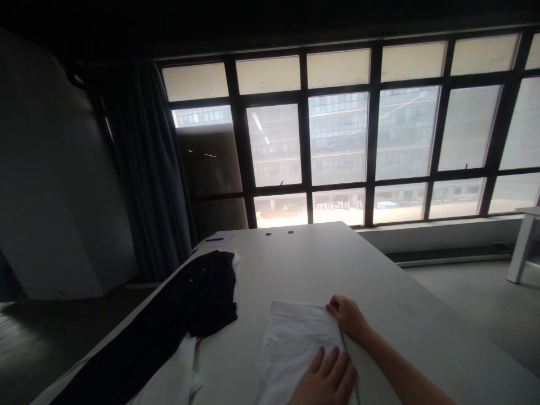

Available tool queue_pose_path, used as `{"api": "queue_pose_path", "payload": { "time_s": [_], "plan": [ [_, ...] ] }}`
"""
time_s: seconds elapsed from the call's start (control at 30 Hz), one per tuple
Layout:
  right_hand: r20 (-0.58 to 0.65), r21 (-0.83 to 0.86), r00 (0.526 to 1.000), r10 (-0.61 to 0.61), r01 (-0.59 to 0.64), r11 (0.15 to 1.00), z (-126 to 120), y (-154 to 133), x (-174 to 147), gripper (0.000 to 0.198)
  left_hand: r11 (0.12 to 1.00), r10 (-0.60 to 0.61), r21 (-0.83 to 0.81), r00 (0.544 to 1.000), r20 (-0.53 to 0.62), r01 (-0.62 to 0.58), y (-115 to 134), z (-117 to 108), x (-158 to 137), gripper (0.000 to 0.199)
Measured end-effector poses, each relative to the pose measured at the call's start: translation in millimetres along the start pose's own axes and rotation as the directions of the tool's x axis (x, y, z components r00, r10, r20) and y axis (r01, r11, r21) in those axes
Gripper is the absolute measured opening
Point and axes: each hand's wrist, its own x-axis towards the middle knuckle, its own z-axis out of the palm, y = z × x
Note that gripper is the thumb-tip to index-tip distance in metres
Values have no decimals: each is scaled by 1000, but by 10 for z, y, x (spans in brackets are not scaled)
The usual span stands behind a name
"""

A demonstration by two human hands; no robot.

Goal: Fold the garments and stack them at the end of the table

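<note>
A folded white garment [291, 332] lies on the white table [304, 264] in front of me; its exact kind does not show. Pressed flat on its lower right part is my left hand [324, 379], fingers slightly spread. My right hand [346, 316] pinches the garment's far right corner between thumb and curled fingers. The fabric's far edge runs fairly straight, and its near end leaves the bottom of the view.
Dark navy clothing [181, 309] lies along the table's left side, with white fabric [172, 374] under it. A pen [214, 239] rests on paper at the far left corner. Two round cable holes, a blue curtain [147, 169] and large windows are beyond.
</note>
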Motion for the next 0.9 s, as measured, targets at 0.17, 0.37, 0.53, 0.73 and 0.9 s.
{"api": "queue_pose_path", "payload": {
  "time_s": [0.17,0.37,0.53,0.73,0.9],
  "plan": [
    [-114,-28,984,137,-141,990,-57,219,80,25,990,55,-126,998,-29,-58,-256,-270,30,28],
    [-112,-28,982,155,-159,987,-58,329,96,23,949,195,-232,975,-109,-215,-285,-231,59,19],
    [-116,-29,981,153,-157,987,-54,310,90,23,964,162,-198,982,-93,-177,-190,-148,65,12],
    [-92,6,983,161,-161,987,-86,294,109,23,978,103,-171,991,-86,-116,-33,46,130,20],
    [-63,-5,980,188,-188,982,-113,281,125,25,979,94,-179,995,-46,-100,22,239,151,36]
  ]
}}
